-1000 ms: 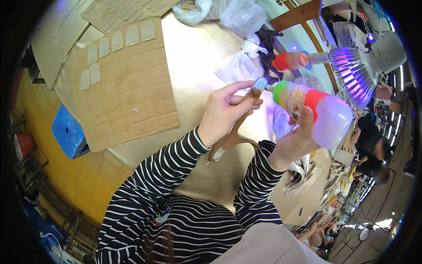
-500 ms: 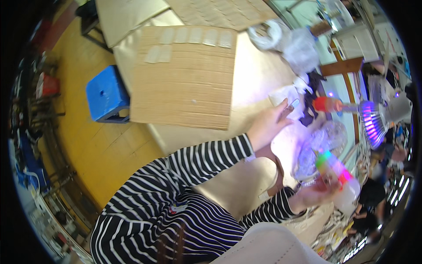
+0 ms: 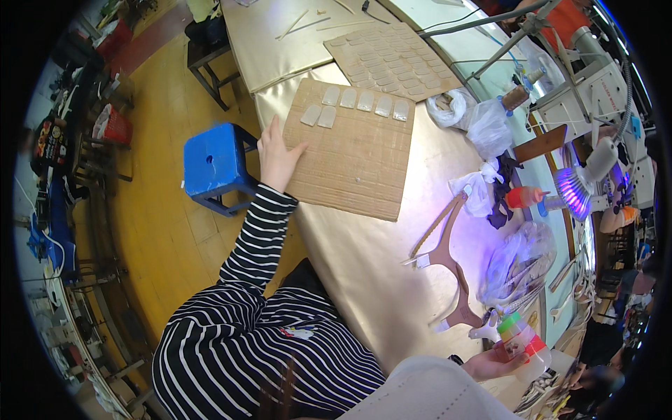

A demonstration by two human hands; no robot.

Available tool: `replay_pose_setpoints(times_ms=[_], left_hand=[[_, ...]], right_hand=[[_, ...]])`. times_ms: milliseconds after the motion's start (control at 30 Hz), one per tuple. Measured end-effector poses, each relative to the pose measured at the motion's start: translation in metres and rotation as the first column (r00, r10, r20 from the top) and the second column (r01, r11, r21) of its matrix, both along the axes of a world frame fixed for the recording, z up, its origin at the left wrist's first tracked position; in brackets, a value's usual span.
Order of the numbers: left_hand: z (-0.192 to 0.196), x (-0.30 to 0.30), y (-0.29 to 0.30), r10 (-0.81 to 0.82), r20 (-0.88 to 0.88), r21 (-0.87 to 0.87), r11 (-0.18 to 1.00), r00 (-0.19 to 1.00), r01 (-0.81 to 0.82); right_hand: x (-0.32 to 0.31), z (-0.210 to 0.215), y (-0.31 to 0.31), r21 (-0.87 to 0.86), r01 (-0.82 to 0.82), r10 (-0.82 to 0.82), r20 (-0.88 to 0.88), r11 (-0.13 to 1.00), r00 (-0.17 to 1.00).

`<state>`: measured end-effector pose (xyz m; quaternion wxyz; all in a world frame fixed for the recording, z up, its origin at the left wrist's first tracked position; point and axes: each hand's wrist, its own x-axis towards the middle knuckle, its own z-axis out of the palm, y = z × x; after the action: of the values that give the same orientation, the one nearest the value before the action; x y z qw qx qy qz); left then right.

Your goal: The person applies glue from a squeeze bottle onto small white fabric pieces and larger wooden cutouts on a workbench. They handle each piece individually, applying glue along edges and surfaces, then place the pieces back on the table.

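Observation:
My left hand (image 3: pixel 278 159) is at the left edge of a cardboard sheet (image 3: pixel 343 161), its thumb over the cardboard and its fingers apart beyond the edge. Several small translucent rounded pieces (image 3: pixel 365 101) lie in rows on the sheet's far part. In my right hand (image 3: pixel 493 362), low at the right, is a translucent bottle (image 3: pixel 530 362) with a green top and a red band. A brown, curved, strap-like piece (image 3: pixel 455 269) lies on the gold-coloured tabletop (image 3: pixel 364 262) between my hands. Its far tip carries a small pale piece (image 3: pixel 467 190).
A lamp (image 3: pixel 574 190) glowing violet stands at the right beside a red bottle (image 3: pixel 523 197). Clear plastic bags (image 3: pixel 514 262) and white bags (image 3: pixel 490 129) line that side. Another cardboard sheet (image 3: pixel 392 59) with many pieces lies farther off. A blue stool (image 3: pixel 213 159) stands at the left.
My left hand has left the brown piece's tip near the lamp and moved left to the cardboard's edge. The brown piece now lies on the table. My right hand still holds the bottle, lower in view.

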<state>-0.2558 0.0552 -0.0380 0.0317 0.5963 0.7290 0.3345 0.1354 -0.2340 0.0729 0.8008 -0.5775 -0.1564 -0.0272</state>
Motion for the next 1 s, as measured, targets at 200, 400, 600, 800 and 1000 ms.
replay_pose_setpoints(times_ms=[200,400,600,800,1000], left_hand=[[0.005,-0.041,0.001,-0.141,0.638,-0.288,0.868,0.757,0.405],[0.057,-0.041,-0.050,-0.113,0.990,0.137,0.888,-0.081,0.438],[0.087,0.024,-0.134,-0.090,0.983,0.141,0.928,-0.160,0.346],[0.065,0.086,-0.202,-0.107,0.928,0.312,0.748,-0.357,0.586],[0.061,0.096,-0.210,0.025,0.974,0.188,0.465,-0.225,0.865]], right_hand=[[-0.020,0.010,0.000,0.061,-0.048,0.051,-0.050,0.997,0.997],[-0.038,0.023,0.006,0.122,-0.041,0.040,0.012,0.992,0.999],[-0.055,0.040,0.026,0.303,-0.209,0.220,-0.005,0.930,0.975],[-0.069,0.045,0.029,0.471,-0.484,0.536,0.026,0.738,0.844],[-0.078,0.032,0.013,0.108,-0.286,0.279,0.075,0.952,0.957]])
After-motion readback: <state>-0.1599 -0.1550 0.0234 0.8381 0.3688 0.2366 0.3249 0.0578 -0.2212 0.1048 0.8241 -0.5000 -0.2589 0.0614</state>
